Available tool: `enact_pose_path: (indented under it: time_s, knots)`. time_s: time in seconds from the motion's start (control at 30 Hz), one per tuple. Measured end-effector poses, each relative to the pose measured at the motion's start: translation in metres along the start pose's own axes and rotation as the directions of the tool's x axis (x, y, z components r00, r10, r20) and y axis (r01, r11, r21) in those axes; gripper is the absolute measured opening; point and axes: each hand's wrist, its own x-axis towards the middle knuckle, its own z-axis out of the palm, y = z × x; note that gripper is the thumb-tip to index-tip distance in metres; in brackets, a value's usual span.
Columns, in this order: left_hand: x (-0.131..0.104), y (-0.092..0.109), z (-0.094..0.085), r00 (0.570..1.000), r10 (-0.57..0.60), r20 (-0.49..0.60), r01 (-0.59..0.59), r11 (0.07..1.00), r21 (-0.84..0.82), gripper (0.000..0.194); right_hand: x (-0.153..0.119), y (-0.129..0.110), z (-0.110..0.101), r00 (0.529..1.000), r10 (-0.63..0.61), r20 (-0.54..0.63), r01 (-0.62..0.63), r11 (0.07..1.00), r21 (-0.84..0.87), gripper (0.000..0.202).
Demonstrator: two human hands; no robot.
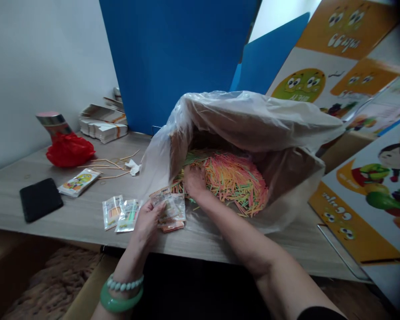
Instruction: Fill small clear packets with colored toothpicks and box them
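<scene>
My left hand [149, 218] pinches a small clear plastic packet [166, 204] with an orange-patterned edge, above the front of the table. Under and beside it lie more such packets [173, 226]. To its left, two filled packets lie flat: one with orange sticks [112, 212] and one with green sticks [129, 216]. My right hand [195, 180] reaches into a plastic-lined cardboard box, its fingertips hidden among loose thin coloured sticks [235, 178] in pink, yellow, orange and green. Whether those fingers hold any sticks does not show.
The box's clear liner [263, 111] drapes over its sides. On the table [86, 222] are a black phone [41, 200], a printed pack [80, 182], a red bag [70, 150] around a flask, and stacked cartons [102, 126]. Printed boxes [363, 200] stand right; a blue panel [180, 53] rises behind.
</scene>
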Motion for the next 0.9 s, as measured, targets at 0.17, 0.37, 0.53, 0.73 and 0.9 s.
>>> enact_pose_path:
  time_s: [0.17, 0.37, 0.53, 0.73, 0.9]
  knots:
    - [-0.006, -0.002, 0.004, 0.999, -0.04, 0.037, 0.039, 0.999, 0.024, 0.041, -0.035, 0.047, -0.003, 0.976, 0.217, 0.006, -0.181, 0.799, 0.573, 0.022]
    - [-0.016, -0.018, 0.041, 0.956, 0.071, 0.285, -0.153, 0.949, 0.276, 0.019, -0.105, 0.062, 0.033, 0.992, 0.09, 0.087, -0.111, 0.325, 0.939, 0.013]
    - [-0.012, -0.03, 0.059, 0.898, 0.201, 0.392, -0.341, 0.881, 0.328, 0.007, -0.121, 0.06, 0.038, 0.993, 0.112, -0.028, -0.022, 0.426, 0.904, 0.018]
    - [-0.013, -0.03, 0.049, 0.965, 0.058, 0.256, -0.079, 0.994, 0.074, 0.031, -0.117, 0.07, 0.041, 0.987, 0.147, 0.067, -0.118, 0.37, 0.922, 0.015]
    - [-0.017, -0.031, 0.052, 0.979, -0.059, 0.195, 0.052, 0.998, 0.037, 0.031, -0.119, 0.067, 0.035, 0.975, 0.221, -0.006, -0.051, 0.248, 0.967, 0.02]
